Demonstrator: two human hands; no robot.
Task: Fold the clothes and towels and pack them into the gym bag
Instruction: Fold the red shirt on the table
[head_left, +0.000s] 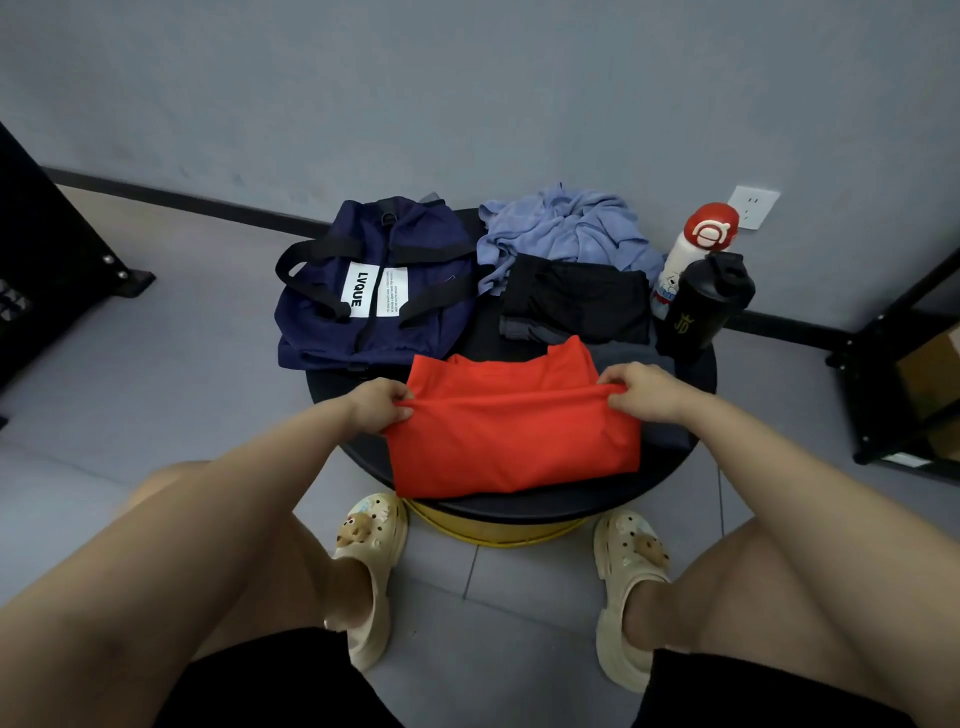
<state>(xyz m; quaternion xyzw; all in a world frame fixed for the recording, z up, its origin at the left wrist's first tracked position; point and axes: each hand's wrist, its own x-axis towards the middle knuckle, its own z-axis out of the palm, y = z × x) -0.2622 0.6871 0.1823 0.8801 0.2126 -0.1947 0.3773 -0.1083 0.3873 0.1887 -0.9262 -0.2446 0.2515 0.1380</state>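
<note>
1. The left hand (382, 405) pinches the left end of a raised fold in the red shirt (511, 431). The right hand (641, 392) pinches the right end of the same fold. The two hands are well apart, one at each side of the shirt, and both are closed on its cloth.

2. The fold line runs from left to right between the hands, so the long axis of the held edge lies across the person. Both hands are about equally near to the shirt. I judge the next move is to carry this edge over, away from or toward the person, to make the shirt smaller.

3. The shirt is plain red, smooth and already partly folded. It lies on the near part of the round black surface (519, 506), with one layer reaching beyond the hands.

4. Beyond the shirt and to its left lies the bag (374, 291). It is navy with black straps and a white label, and its zip looks closed, so it must probably be opened before packing.

5. Just beyond the shirt lies a black garment (576, 301), loosely folded. Behind that is a blue towel (561, 234), crumpled and not yet folded.

6. To the right of the black garment stand a white bottle (691, 244) with a red cap and a black shaker (706, 306), touching or almost touching.
</note>
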